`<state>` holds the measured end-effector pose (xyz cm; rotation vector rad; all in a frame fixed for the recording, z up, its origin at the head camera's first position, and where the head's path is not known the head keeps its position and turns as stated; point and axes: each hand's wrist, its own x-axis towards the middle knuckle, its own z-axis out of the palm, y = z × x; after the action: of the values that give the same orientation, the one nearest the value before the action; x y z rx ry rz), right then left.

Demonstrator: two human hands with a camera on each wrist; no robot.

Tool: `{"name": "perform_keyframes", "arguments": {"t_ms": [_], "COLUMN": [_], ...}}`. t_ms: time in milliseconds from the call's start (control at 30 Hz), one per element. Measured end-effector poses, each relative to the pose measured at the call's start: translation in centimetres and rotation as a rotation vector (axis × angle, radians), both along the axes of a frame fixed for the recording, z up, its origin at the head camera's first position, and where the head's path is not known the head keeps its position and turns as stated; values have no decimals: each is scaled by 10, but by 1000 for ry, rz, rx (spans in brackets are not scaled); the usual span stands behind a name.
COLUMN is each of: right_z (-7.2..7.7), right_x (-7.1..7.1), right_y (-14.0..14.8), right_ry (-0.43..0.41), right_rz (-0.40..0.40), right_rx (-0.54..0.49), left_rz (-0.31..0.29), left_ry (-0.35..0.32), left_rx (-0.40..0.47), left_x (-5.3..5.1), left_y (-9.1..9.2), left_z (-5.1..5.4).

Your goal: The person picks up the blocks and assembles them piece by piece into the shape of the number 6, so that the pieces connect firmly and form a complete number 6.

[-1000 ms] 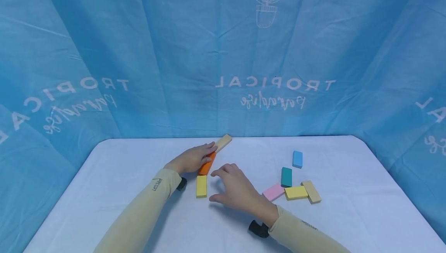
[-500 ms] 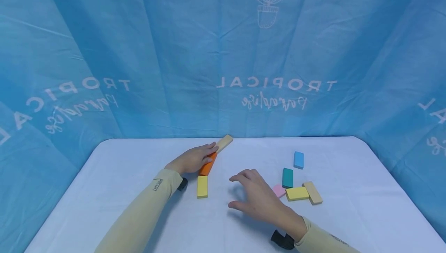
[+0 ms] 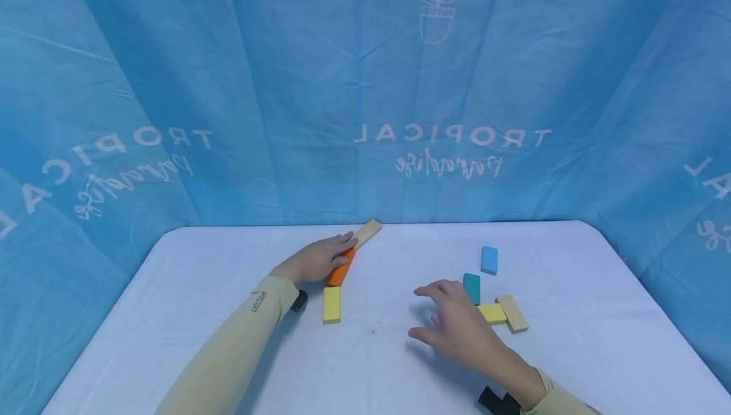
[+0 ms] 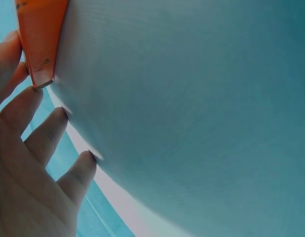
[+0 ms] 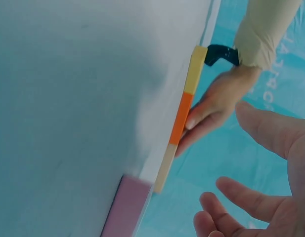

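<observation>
My left hand (image 3: 316,261) rests with extended fingers along the orange block (image 3: 341,268), touching it. That block lies end to end between a yellow block (image 3: 332,305) and a plain wood block (image 3: 367,233), making a slightly bent row. In the left wrist view, the fingertips (image 4: 37,94) meet the orange block's end. My right hand (image 3: 459,329) hovers above the table, fingers spread, holding nothing. In the head view it hides most of the pink block, which the right wrist view shows as a pink block (image 5: 126,207) left of the fingers.
Right of my right hand lie a teal block (image 3: 471,289), a second yellow block (image 3: 492,314), partly covered by the hand, and a second wood block (image 3: 512,313). A blue block (image 3: 489,260) lies farther back. Blue curtain (image 3: 285,117) borders the white table (image 3: 200,275).
My right hand has moved rightward, away from the row, to over the pink block. The left hand and the row have stayed in place.
</observation>
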<state>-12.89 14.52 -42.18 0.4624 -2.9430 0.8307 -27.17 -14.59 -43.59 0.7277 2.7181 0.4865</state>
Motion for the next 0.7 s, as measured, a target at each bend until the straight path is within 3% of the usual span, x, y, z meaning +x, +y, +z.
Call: {"name": "perform_keyframes", "arguments": {"t_ms": [300,500,700], "right_z": [-6,-10,-11], "right_x": [6,6,3], "right_y": [27,36,39], "right_ry": [61,109,89], "right_rz": [-40,-42,-54], "right_rx": [5,36,79], "left_rz": [-18,1,5], "left_ry": [11,7,0], "left_rx": [16,-3,6], "left_x": [1,1,0], "left_y": [-1,0,0], "left_z": [-1,0,-1]}}
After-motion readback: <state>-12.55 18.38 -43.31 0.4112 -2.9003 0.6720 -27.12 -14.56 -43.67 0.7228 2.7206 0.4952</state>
